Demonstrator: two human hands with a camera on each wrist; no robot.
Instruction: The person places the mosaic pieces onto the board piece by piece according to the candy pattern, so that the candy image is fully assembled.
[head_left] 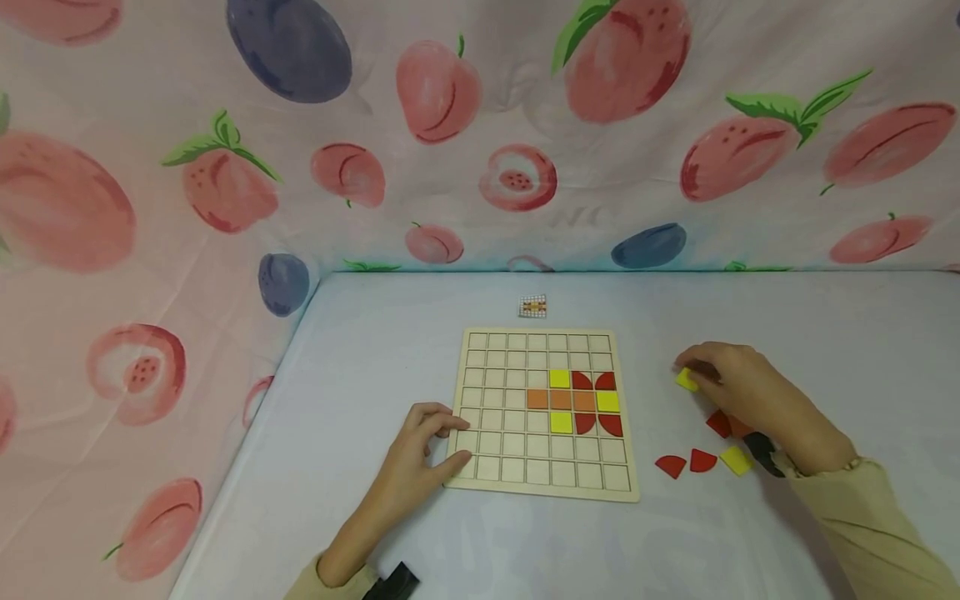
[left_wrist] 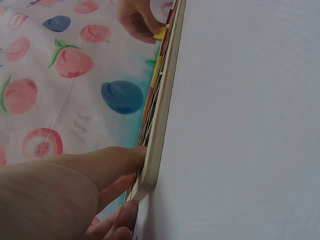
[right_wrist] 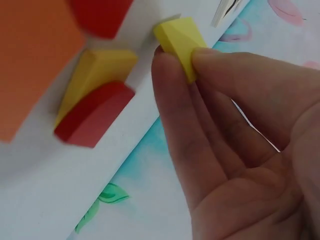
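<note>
My right hand pinches a yellow square tile between thumb and fingers, to the right of a wooden grid board. My left hand rests at the board's lower left edge, its thumb and a finger touching the board. Orange square tiles, yellow square tiles and red quarter-circle tiles lie in the grid's right and middle cells. Below my right hand are loose red quarter-circle tiles, a yellow tile and an orange tile partly hidden by the hand.
A small card with a gridded pattern lies behind the board. White cloth covers the table. Fruit-printed fabric hangs along the back and left side. Black straps sit at both wrists.
</note>
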